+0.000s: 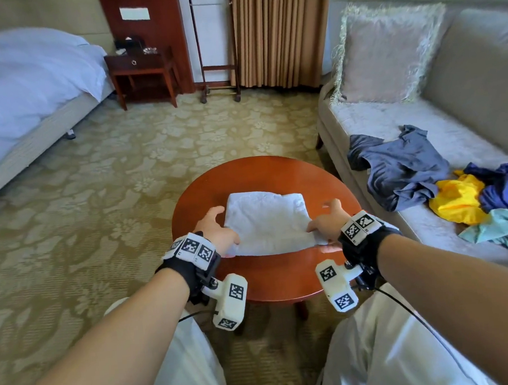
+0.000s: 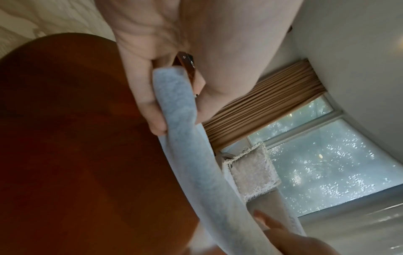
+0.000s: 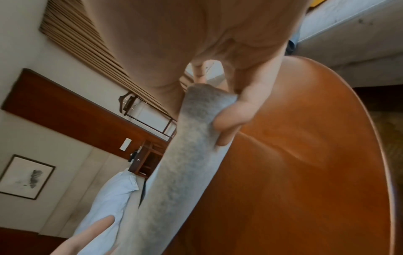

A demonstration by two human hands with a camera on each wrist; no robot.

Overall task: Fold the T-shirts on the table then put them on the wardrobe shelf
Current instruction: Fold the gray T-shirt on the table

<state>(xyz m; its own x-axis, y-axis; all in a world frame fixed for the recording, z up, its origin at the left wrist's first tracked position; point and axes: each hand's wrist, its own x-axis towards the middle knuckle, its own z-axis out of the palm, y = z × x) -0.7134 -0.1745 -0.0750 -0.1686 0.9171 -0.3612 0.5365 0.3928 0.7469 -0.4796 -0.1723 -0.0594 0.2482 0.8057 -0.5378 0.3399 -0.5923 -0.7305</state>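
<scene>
Your left hand (image 1: 217,230) and right hand (image 1: 329,221) each pinch a near corner of the folded white T-shirt (image 1: 267,221) at the table's (image 1: 284,278) near edge. Folding looks nearly done; next, probably lift it level for the wardrobe shelf.

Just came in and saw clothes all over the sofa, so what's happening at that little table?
A person is folding a white T-shirt on the round wooden table. The left hand and the right hand each pinch a near corner of the already partly folded shirt, its near edge raised off the tabletop. Several unfolded garments, grey-blue, yellow, dark blue and teal, lie in a heap on the sofa to the right.
</scene>
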